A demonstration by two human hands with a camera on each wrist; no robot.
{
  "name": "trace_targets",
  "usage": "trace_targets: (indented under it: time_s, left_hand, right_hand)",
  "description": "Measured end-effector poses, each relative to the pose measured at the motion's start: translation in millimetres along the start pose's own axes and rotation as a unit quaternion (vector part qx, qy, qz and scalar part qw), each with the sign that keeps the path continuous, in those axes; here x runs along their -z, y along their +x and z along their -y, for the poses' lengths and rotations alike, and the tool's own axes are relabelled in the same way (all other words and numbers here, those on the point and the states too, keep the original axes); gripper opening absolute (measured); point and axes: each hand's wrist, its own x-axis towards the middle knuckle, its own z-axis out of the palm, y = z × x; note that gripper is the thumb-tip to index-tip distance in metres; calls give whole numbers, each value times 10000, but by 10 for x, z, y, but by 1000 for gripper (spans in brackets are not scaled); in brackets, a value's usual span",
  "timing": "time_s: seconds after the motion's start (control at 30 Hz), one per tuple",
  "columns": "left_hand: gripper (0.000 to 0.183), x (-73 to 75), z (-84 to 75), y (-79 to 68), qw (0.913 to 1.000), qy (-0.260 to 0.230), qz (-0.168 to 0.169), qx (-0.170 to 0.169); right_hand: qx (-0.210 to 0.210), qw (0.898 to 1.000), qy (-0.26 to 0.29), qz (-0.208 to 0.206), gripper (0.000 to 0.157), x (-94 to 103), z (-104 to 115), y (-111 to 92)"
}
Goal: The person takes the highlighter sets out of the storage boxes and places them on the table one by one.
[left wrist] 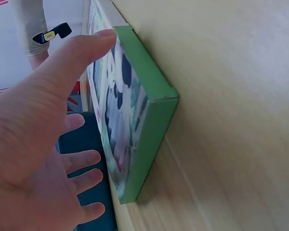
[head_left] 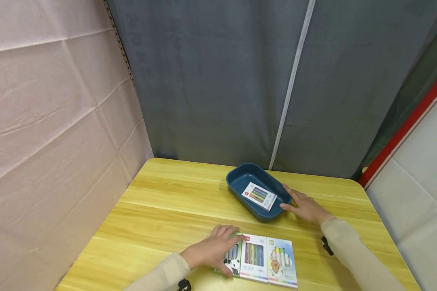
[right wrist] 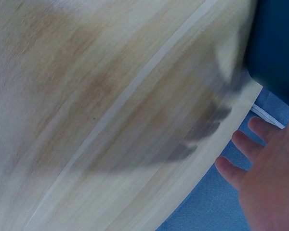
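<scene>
Three flat boxes of coloured pens lie side by side at the table's near side. My left hand spreads over the leftmost, a green-edged panda box; the thumb lies at its near edge, the other fingers extended past its far side. Beside it are a white box with a window onto the pens and a pale blue-white box with a brown cartoon figure. My right hand is at the right end of a dark blue bin, thumb and fingers right at the rim. Another white pen box lies inside the bin.
The yellow wood-grain table ends at a grey curtain behind. A pale cloth wall stands on the left, and a white panel with a red edge on the right.
</scene>
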Motion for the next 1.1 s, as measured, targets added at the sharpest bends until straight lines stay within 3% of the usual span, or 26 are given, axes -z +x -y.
trace_targets:
  time_s: [1.1]
  left_hand:
    - [101, 287, 77, 53, 9999, -9, -168, 29]
  right_hand:
    - [-2, 10000, -54, -43, 84, -6, -3, -3]
